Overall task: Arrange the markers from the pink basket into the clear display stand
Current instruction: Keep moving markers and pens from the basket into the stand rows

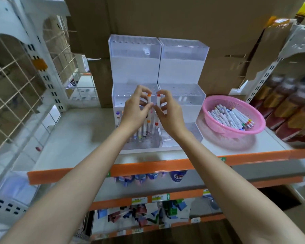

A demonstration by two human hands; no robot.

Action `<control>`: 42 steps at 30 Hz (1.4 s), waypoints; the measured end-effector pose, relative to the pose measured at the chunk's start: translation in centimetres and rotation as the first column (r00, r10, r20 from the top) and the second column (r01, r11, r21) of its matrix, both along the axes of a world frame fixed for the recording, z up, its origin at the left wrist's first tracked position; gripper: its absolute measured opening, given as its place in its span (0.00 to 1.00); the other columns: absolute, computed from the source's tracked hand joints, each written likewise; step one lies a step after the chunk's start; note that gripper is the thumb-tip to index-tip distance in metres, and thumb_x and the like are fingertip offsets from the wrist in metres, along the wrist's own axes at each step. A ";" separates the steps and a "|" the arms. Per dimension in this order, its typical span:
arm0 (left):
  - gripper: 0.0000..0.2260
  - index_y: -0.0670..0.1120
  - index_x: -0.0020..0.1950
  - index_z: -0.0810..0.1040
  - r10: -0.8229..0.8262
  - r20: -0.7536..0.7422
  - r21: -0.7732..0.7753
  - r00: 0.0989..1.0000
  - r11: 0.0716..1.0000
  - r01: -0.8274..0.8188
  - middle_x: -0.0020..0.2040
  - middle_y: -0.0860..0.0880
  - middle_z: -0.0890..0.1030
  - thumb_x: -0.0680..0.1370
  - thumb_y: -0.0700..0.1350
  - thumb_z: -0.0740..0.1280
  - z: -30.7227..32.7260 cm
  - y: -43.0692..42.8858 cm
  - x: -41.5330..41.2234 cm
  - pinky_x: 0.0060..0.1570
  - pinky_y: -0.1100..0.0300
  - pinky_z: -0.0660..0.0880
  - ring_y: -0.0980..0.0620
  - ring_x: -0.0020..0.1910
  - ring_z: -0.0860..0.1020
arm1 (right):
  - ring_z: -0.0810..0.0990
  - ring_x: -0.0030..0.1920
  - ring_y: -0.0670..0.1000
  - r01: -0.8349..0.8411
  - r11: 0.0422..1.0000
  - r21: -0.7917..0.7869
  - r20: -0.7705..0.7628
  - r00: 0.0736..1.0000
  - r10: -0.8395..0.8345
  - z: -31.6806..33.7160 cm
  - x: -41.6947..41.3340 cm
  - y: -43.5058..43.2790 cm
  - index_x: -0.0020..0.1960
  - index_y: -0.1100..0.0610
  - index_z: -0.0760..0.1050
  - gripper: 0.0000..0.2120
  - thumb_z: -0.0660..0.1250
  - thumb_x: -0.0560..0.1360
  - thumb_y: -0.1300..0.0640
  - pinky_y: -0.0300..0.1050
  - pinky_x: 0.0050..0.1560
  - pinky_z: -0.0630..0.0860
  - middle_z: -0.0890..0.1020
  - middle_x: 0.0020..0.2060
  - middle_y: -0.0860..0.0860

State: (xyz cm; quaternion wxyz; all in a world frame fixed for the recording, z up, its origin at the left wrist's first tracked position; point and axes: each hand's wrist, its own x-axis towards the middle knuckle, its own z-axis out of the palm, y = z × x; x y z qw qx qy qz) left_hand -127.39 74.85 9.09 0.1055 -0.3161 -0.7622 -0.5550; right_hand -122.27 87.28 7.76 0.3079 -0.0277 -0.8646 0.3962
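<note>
My left hand (136, 107) pinches a white marker with an orange cap (149, 99), held upright. Right beside it, my right hand (167, 110) pinches a white marker with a red cap (158, 100), also upright. Both hands hover in front of the clear tiered display stand (183, 92) on the shelf. Several markers (148, 127) stand in the lowest left tier, partly hidden by my hands. The pink basket (211, 106) sits to the right of the stand, with several white markers (231, 117) lying in it.
Cardboard boxes (165, 18) stand behind and above the stand. The shelf has an orange front edge (148, 167). Dark packaged goods (292, 110) fill the right side. A white wire grid panel (12, 88) is on the left. Lower shelves hold small items.
</note>
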 end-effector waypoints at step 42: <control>0.07 0.43 0.44 0.76 -0.032 -0.101 -0.151 0.994 0.988 0.017 0.41 0.49 0.82 0.72 0.40 0.74 -1.6 -0.6 -0.6 0.46 0.54 0.80 0.53 0.42 0.81 | 0.79 0.39 0.51 0.056 0.998 0.034 -0.093 0.994 -0.052 -1.8 -0.2 0.5 0.51 0.59 0.72 0.07 0.68 0.77 0.58 0.46 0.40 0.75 0.79 0.45 0.52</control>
